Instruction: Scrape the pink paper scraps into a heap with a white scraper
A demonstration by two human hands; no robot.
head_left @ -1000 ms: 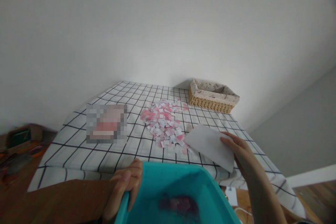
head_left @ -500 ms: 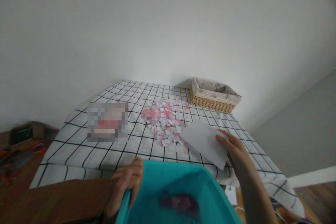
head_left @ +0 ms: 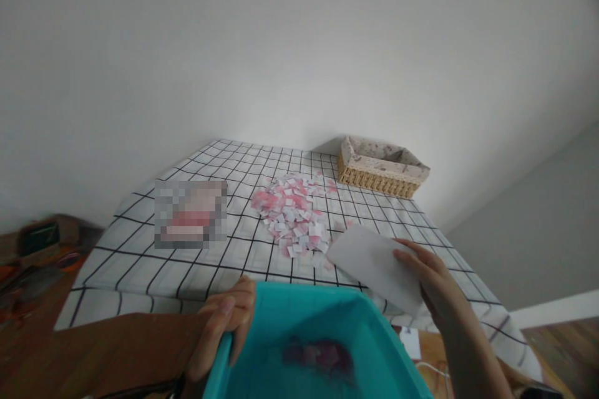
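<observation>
Teal plastic, pretty rigid by the look of it: that's the bin at the near edge of the checked cloth, and the left hand is curled snugly over its left rim. Right hand is pinching a white sheet along its right edge, thumb apparently on top, the other fingers mostly hidden underneath. The sheet is on the right, tilted a bit, with its left corner right by a pile of pink and white paper scraps; can't tell if they touch. I'd guess the sheet is thin card: super light, stiff enough to stay flat, likely to crease if squeezed mid-span, so the edge is a decent grip. Scraps look feather-light and easy to scatter, so gentle pinches or sliding something under them seems best. For the bin, the lip's the obvious handhold. Dark purplish stuff lies inside, too blurry to name. Lined wicker basket far right, pixelated pinkish item on the left.
</observation>
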